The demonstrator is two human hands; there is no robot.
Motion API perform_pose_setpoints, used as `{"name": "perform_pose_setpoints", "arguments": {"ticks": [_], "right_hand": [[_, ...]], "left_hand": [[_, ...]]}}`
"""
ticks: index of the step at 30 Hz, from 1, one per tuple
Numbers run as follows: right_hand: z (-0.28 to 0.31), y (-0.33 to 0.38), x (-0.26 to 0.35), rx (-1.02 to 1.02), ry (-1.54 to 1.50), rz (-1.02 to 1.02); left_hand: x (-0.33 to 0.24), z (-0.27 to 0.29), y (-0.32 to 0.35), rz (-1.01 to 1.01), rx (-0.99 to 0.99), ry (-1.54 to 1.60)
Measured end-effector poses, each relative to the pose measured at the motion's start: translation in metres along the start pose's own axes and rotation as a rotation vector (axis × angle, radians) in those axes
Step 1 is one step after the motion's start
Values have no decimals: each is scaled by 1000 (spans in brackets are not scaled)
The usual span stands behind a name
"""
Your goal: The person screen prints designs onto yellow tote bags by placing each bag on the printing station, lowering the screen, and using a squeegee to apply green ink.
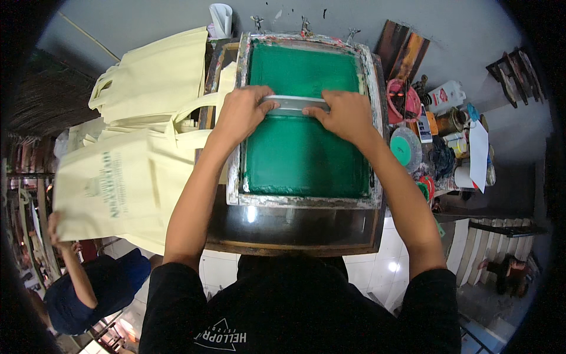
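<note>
A screen-printing frame (233,171) with a paint-smeared rim lies before me, its mesh (303,156) coated in green. Across its upper half runs a squeegee (293,103) with a pale, metallic-looking handle. My left hand (247,107) grips the squeegee's left end, thumb toward me and fingers over the far side. At the right end, my right hand (345,115) holds it the same way. The squeegee's lower edge is hidden from this angle. Under the frame's left side, part of a cream tote bag (227,82) shows.
Cream bags (156,71) are piled at left. A co-worker (97,289) holds a printed bag (106,189) at lower left. On the right, a cluttered side table carries a pink container (404,100), a green-stained tub (402,150) and a white jug (446,94). Metal clamps (305,26) stand behind the frame.
</note>
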State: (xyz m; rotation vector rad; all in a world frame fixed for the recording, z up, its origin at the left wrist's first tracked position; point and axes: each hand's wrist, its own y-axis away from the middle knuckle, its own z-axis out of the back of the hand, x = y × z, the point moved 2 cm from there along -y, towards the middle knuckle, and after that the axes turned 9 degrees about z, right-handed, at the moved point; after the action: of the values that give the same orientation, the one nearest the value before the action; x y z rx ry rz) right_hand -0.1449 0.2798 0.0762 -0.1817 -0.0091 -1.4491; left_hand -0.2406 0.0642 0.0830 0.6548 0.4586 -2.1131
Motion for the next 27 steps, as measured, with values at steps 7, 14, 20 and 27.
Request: {"name": "perform_pose_setpoints", "arguments": {"ticks": [7, 14, 20, 27], "right_hand": [[-11, 85, 53, -186, -86, 76], [-25, 145, 86, -217, 73, 143], [-5, 149, 82, -358, -58, 205], [135, 102, 66, -716, 172, 268]], "left_hand": [[-11, 1, 99, -35, 46, 12], [6, -11, 171, -142, -15, 56], [45, -18, 197, -269, -260, -97], [6, 43, 134, -265, -578, 436]]}}
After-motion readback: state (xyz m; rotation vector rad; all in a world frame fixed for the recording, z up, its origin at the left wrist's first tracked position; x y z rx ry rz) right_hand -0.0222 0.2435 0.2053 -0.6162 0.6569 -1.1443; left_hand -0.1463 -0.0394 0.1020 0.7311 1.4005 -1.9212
